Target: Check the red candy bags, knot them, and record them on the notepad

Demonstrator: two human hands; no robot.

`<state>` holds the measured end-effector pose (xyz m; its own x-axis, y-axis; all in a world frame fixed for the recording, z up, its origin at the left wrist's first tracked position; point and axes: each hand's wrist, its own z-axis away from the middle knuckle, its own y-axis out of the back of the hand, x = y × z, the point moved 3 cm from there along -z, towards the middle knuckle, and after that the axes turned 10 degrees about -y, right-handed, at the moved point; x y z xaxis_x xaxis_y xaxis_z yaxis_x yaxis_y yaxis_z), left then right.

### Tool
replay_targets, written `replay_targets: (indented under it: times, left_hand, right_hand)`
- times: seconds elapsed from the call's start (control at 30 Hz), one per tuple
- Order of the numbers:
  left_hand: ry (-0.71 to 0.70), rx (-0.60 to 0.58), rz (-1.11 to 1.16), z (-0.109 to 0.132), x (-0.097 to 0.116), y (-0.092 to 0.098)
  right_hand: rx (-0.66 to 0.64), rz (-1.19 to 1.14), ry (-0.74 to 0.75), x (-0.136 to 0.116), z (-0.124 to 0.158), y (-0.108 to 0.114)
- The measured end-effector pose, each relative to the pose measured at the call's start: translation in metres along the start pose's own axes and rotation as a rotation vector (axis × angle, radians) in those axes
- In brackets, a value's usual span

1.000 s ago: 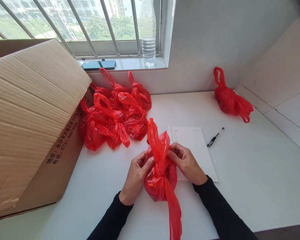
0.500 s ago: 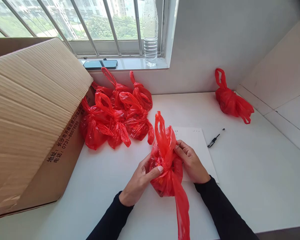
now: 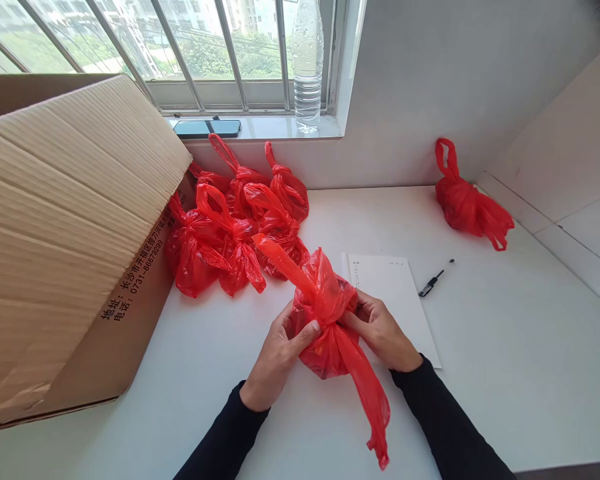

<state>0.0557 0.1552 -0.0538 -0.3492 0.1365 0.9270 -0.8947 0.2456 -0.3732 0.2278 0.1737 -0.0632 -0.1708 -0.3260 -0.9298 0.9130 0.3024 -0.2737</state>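
A knotted red plastic bag [image 3: 325, 300] is between my two hands, low in the middle of the head view. My left hand [image 3: 280, 357] grips its left side, the thumb resting close to the knot. On the right side my right hand [image 3: 380, 330] holds the same bag, its fingertips partly hidden in the folds. One bag handle points up to the left, and a long loose one trails down to the right. What is inside the bag is hidden. An open notebook [image 3: 400, 300] with a little writing lies partly beneath my right hand.
A large open cardboard box [image 3: 80, 233] fills the left. Beside it sit several tied red bags [image 3: 237, 247]. Another red bag [image 3: 467, 207] lies at the back right, near a black pen [image 3: 431, 283]. A phone [image 3: 207, 129] and water bottle [image 3: 308, 73] occupy the windowsill.
The bag's upper handle has tipped over to the left and its long tail has swung right. My right hand has moved slightly down, closer to the knot.
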Motion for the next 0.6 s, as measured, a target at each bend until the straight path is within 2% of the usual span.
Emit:
replay_targets:
  times: [0.13, 0.23, 0.37, 0.6]
  left_hand:
    - [0.046, -0.081, -0.027, 0.0003, -0.0001, -0.0021]
    - [0.017, -0.039, -0.024, -0.0008, -0.0003, 0.0003]
    - [0.014, 0.045, -0.015, -0.0009, -0.0015, 0.0047]
    - [0.061, 0.007, 0.158, 0.0009, -0.0018, 0.0041]
  right_hand:
    - [0.054, -0.054, 0.028, -0.001, 0.0005, 0.0024]
    - [0.047, -0.06, 0.018, -0.0021, 0.0002, 0.0023]
    - [-0.037, -0.038, -0.001, -0.0035, -0.0004, -0.0022]
    - [-0.006, -0.163, -0.026, -0.0049, 0.0013, -0.0009]
